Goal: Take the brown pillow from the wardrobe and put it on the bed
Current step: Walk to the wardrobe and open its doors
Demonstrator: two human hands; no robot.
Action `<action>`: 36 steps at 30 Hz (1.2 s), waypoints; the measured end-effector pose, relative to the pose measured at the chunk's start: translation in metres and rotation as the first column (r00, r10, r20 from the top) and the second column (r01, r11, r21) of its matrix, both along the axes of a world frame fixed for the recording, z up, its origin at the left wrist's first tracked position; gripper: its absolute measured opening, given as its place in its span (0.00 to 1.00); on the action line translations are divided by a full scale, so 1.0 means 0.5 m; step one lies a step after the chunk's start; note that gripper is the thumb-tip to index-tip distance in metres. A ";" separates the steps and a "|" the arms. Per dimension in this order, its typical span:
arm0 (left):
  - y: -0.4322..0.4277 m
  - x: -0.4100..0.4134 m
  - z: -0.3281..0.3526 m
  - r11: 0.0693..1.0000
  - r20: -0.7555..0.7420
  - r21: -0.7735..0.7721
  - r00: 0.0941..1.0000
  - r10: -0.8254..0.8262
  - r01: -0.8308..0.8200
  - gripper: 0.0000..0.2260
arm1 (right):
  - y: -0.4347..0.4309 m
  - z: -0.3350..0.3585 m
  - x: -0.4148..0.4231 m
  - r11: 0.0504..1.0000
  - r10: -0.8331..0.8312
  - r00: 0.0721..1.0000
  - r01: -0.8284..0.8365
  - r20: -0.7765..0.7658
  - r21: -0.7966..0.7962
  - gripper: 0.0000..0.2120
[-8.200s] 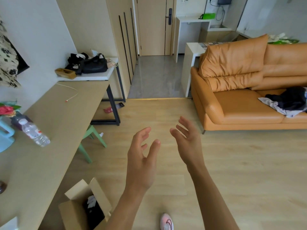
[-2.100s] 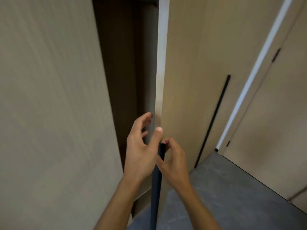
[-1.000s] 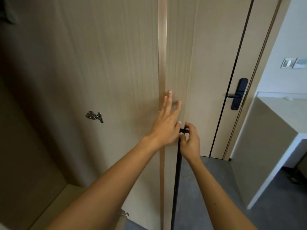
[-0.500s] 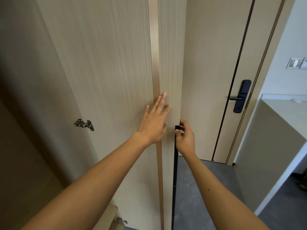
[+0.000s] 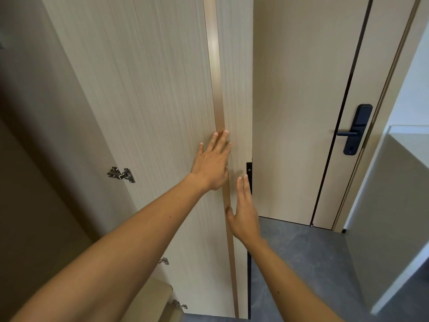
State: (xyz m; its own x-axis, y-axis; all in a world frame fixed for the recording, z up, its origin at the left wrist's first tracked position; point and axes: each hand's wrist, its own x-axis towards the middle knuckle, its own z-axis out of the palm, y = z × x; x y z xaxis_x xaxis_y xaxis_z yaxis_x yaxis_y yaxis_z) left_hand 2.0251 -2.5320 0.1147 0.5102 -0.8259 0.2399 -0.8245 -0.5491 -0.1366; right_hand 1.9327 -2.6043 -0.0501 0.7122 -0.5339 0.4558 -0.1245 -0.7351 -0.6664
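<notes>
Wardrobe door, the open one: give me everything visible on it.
The wardrobe door is a tall light panel with fine vertical wood grain, swung open so its inner face shows. A bronze metal strip runs top to bottom near its free edge, and a black handle sits on that edge. Metal hinges are mounted on the opposite side. The left hand lies flat on the panel across the strip; the right hand is open beside the edge, contact unclear.
</notes>
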 end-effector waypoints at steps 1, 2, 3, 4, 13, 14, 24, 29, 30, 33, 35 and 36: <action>0.001 0.003 -0.002 1.000 0.007 0.004 1.000 0.000 0.000 0.32 | 0.000 0.002 0.003 1.000 0.004 1.000 -0.004 -0.017 -0.011 0.47; 0.003 0.005 -0.006 1.000 0.013 0.004 1.000 -0.003 0.003 0.32 | -0.002 0.002 0.005 1.000 0.005 0.999 -0.006 -0.034 -0.017 0.47; 0.006 0.005 -0.011 1.000 0.021 0.003 1.000 -0.007 0.007 0.32 | -0.003 0.003 0.007 1.000 0.008 0.999 -0.009 -0.051 -0.020 0.47; 0.011 0.004 -0.018 1.000 0.030 0.000 0.999 -0.013 0.013 0.32 | -0.004 0.004 0.009 1.000 0.012 0.998 -0.013 -0.067 -0.020 0.46; 0.082 -0.011 -0.010 1.000 -0.103 -0.015 0.995 0.012 -0.013 0.35 | 0.074 -0.028 0.029 0.982 0.169 0.980 -0.159 -0.109 0.098 0.44; 0.104 -0.015 -0.010 0.998 -0.105 0.008 0.993 0.058 -0.057 0.35 | 0.099 -0.030 0.036 0.973 0.215 0.971 -0.204 -0.109 0.105 0.43; 0.536 -0.042 0.021 0.730 0.052 0.236 0.758 0.650 -0.642 0.30 | 0.403 -0.048 0.045 0.757 0.653 0.732 -0.625 -0.195 0.192 0.42; 0.783 -0.085 0.060 0.391 0.231 0.317 0.470 0.852 -0.864 0.29 | 0.542 -0.032 0.015 0.612 0.790 0.579 -0.768 -0.202 0.189 0.43; 0.820 -0.092 0.067 0.317 0.286 0.338 0.417 0.863 -0.886 0.28 | 0.568 -0.026 0.010 0.586 0.810 0.557 -0.783 -0.186 0.207 0.43; 0.889 -0.107 0.081 0.146 0.493 0.427 0.365 0.790 -0.892 0.26 | 0.635 -0.001 -0.004 0.528 0.849 0.500 -0.800 -0.169 0.286 0.42; 0.901 -0.110 0.086 0.080 0.565 0.487 0.383 0.731 -0.870 0.25 | 0.671 0.016 -0.009 0.495 0.869 0.467 -0.814 -0.165 0.303 0.42; 0.900 -0.107 0.087 0.056 0.592 0.499 0.387 0.707 -0.865 0.26 | 0.685 0.022 -0.011 0.483 0.875 0.458 -0.819 -0.156 0.309 0.41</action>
State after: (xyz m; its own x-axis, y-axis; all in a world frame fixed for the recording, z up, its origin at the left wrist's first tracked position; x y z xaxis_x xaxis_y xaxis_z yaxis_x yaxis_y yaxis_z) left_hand 1.9718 -2.0817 0.1583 0.9885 0.1457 0.0415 0.1118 -0.5172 -0.8485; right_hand 1.9270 -2.2617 -0.0388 0.9209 0.3590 0.1518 0.3147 -0.4552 -0.8329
